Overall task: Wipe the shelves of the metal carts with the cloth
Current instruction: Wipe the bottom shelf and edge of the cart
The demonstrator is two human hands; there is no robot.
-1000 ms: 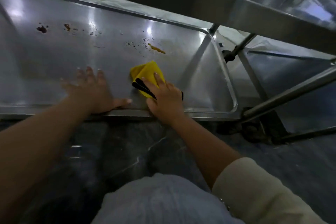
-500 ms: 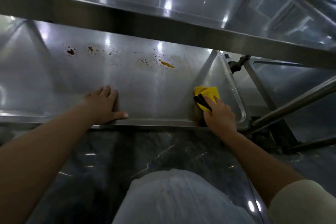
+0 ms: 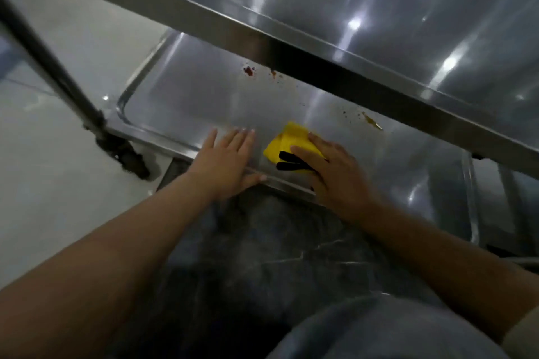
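Note:
The lower metal cart shelf (image 3: 189, 102) lies under me, with dark red spots (image 3: 248, 70) at its far side and brownish drips (image 3: 372, 121) to the right. A folded yellow cloth (image 3: 287, 141) with black stripes lies near the shelf's front edge. My right hand (image 3: 335, 172) presses flat on the cloth, fingers straight. My left hand (image 3: 226, 162) rests flat on the shelf just left of the cloth, its thumb along the front rim.
The upper shelf (image 3: 408, 17) of the cart overhangs the lower one and hides its back part. A dark cart post (image 3: 52, 58) and a caster (image 3: 128, 157) stand at the left. Dark marble floor (image 3: 277, 256) lies below, and my knee (image 3: 393, 329) is at the bottom.
My right hand has slid the cloth from the shelf's right end back to the left, close to my left hand. The view has swung left and tilted.

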